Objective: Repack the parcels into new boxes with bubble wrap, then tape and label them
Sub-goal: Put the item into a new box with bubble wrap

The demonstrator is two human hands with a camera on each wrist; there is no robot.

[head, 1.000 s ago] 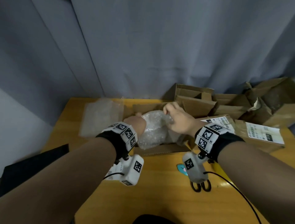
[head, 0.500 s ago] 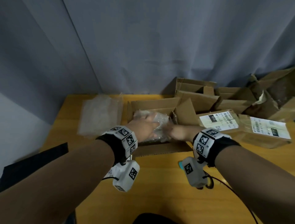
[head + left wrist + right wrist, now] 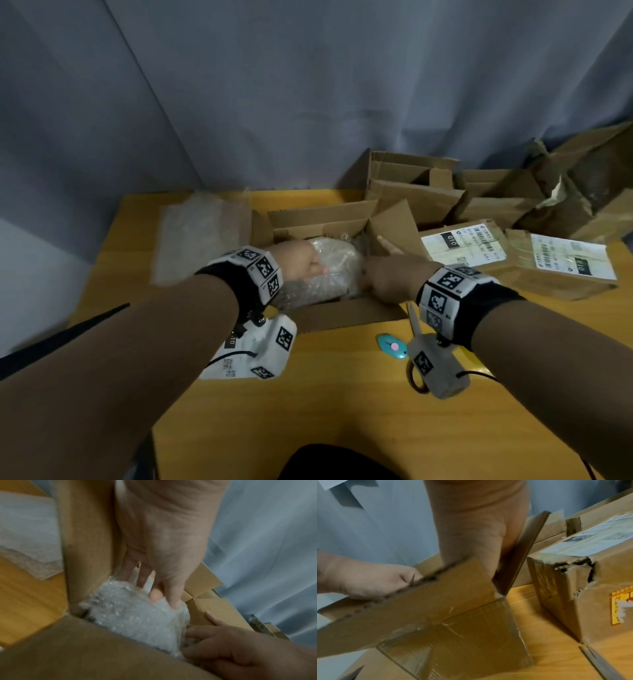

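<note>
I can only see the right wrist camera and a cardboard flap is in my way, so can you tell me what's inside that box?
Observer: A bubble-wrapped bundle lies inside the open cardboard box.
Operator: Is somebody holding it?
Observer: Yes, the left hand holds one end, fingers pushed into the wrap.
Operator: What's the grey pointy thing in my corner?
Observer: Those are scissors, lying on the table beside a small teal tool with a pink button.

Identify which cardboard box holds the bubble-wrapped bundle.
The open box nearest the person, flaps up, with the bundle inside; the two labelled boxes to its right are closed.
</note>
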